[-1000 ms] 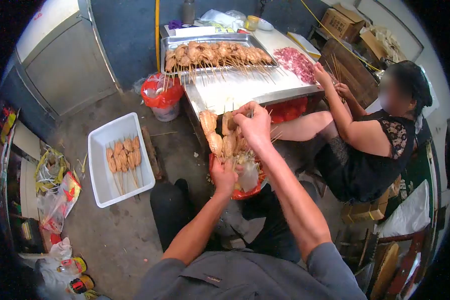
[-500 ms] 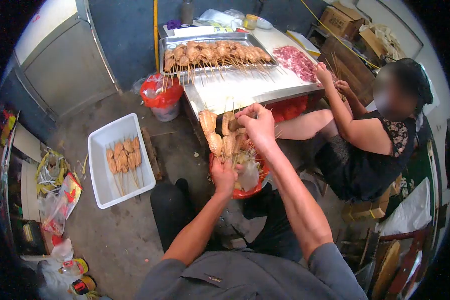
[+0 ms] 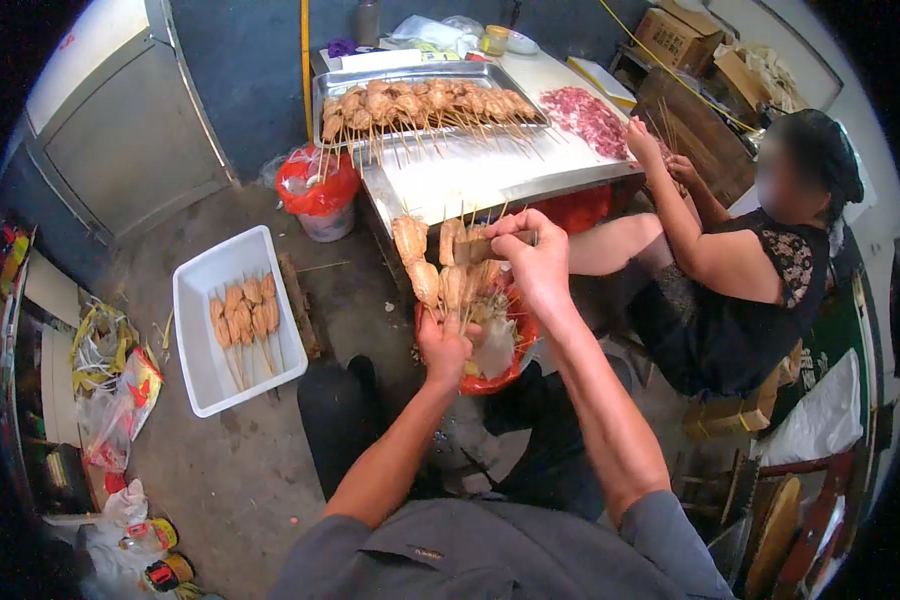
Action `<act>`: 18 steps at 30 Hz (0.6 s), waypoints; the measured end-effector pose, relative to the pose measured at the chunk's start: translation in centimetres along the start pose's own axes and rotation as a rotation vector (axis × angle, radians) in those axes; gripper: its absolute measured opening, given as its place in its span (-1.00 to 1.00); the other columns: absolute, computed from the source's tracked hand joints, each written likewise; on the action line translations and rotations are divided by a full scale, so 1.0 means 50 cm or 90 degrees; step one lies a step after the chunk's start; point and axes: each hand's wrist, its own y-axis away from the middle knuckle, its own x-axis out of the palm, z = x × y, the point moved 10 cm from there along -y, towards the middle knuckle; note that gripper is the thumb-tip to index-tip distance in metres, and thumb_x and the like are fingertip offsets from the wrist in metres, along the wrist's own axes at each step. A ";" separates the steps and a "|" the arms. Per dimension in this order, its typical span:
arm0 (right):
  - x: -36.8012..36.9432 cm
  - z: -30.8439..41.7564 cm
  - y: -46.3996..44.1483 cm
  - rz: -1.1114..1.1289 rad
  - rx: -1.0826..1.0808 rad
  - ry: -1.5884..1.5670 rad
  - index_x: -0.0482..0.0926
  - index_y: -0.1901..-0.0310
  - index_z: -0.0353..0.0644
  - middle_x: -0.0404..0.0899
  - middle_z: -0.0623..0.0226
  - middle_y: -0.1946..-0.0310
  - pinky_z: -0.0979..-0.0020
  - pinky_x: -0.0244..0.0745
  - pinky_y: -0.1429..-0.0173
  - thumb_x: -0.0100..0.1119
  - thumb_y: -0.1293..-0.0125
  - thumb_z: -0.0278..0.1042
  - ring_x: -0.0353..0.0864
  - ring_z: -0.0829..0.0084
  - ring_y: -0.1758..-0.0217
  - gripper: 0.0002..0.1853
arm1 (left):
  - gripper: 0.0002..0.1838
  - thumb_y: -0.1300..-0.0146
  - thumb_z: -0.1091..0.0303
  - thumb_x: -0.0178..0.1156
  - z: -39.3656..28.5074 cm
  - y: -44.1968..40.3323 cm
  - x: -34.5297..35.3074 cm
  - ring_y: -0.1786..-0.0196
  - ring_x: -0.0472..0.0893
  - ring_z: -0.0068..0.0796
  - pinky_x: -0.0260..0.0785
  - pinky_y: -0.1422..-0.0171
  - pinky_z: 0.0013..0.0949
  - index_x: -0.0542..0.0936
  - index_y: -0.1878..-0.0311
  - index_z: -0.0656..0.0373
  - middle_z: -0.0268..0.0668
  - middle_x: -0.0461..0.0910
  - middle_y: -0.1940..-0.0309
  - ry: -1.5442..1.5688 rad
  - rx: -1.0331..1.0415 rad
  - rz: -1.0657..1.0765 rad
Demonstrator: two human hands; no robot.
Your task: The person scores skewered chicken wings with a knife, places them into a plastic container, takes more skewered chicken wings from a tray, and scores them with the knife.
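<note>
My left hand [image 3: 444, 342] is wrapped round the lower ends of several meat skewers [image 3: 425, 284], which stand upright above a red-lined bucket [image 3: 523, 340]. My right hand [image 3: 535, 250] is pinched on a small flat brown tool [image 3: 473, 249], held against the meat at the upper right of the bunch; what the tool is, I cannot make out. A translucent bag lies in the bucket below. On the floor to the left, a white tub [image 3: 193, 352] holds several more skewers.
A metal tray [image 3: 332, 84] piled with skewers rests on the table [image 3: 440, 184], near raw red meat [image 3: 582, 120]. Another red-lined bucket [image 3: 320, 195] stands beside the table. At the right sits a person [image 3: 740, 265] holding thin sticks. Cardboard boxes [image 3: 677, 38] are behind.
My right hand has shifted slightly right and down, and the brown tool shows more clearly against the meat. My left hand keeps its hold on the skewers. The whole view has shifted slightly.
</note>
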 end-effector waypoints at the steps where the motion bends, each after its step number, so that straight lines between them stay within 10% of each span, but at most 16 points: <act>1: -0.007 0.003 0.007 0.000 0.001 0.001 0.61 0.38 -0.30 0.64 0.28 0.50 0.44 0.51 0.33 0.16 -0.02 -0.57 0.58 0.52 0.48 -0.89 | -0.94 -0.43 0.42 -0.07 -0.001 0.000 0.001 0.75 0.29 -0.68 0.13 0.69 -0.54 0.34 0.12 0.17 -0.21 0.59 0.55 0.005 0.003 0.003; 18: -0.114 0.116 0.140 -0.091 -0.072 -0.052 0.52 0.38 -0.30 0.66 0.30 0.39 0.59 0.39 0.50 0.15 -0.09 -0.61 0.47 0.67 0.54 -0.95 | -0.94 -0.43 0.42 -0.06 -0.003 0.004 0.003 0.74 0.29 -0.68 0.12 0.68 -0.52 0.35 0.11 0.18 -0.18 0.60 0.52 0.013 -0.009 0.009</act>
